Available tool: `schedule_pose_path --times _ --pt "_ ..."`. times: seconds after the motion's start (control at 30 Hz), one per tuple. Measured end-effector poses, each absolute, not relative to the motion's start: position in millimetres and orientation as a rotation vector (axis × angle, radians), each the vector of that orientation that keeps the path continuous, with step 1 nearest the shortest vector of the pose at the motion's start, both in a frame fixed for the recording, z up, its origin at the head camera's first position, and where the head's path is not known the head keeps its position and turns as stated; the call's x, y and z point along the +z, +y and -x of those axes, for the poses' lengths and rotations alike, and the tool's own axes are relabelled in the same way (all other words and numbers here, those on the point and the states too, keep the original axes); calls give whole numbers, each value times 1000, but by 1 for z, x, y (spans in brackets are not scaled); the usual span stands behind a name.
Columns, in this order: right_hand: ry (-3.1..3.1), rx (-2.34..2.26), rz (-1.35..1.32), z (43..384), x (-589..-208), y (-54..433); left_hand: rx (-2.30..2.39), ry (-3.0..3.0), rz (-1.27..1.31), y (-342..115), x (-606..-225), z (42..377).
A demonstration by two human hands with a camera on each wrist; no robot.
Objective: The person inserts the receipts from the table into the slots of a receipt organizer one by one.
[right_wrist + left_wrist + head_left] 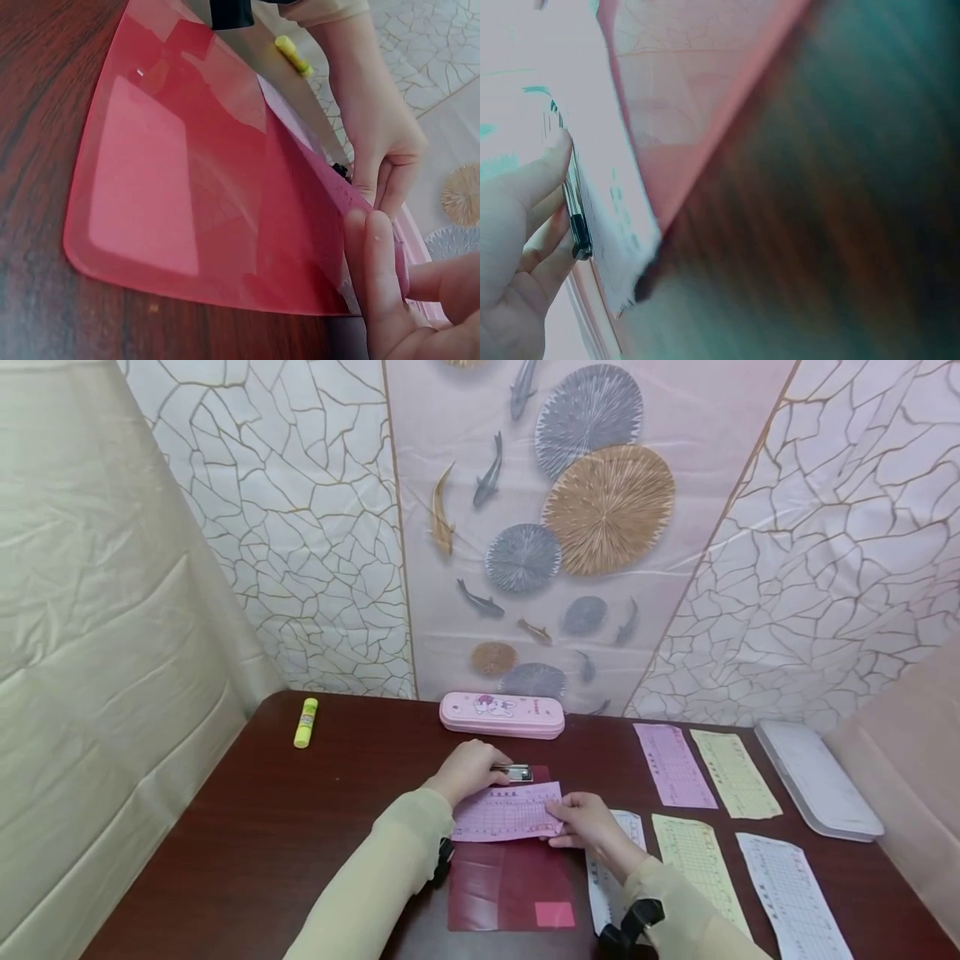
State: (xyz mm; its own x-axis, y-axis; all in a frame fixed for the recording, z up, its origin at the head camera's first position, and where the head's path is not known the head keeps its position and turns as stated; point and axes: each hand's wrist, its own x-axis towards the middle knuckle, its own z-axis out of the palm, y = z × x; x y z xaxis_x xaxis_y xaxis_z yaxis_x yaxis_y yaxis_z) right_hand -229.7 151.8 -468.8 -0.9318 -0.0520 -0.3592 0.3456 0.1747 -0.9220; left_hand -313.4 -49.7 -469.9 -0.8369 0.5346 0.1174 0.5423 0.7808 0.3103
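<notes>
The left hand pinches the clip, the right hand the slip — print facing the head view, underside (over the board) the right wrist's.

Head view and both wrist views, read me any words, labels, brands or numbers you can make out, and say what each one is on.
None is clear enough to quote.
Purple slip over the clipboard: printed heading and grid, too small to read.
Pink pencil case: red lettering on its lid, too small.
Yellow glue stick: label print, too small.
Slips lying at the right: printed tables, too small.
</notes>
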Motion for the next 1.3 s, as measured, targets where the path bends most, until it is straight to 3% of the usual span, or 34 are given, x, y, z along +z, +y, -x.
schedule_pose_path --times 0.37,0.8,1.3 --pt "2159 -1742 -236 239 -467 141 -490 -2935 911 -47 -469 313" --pt "2089 -1781 -245 242 -468 140 26 -2836 994 -37 -465 303" --pt "2097 -1794 -337 260 -467 141 5 -2893 962 -35 -464 304"
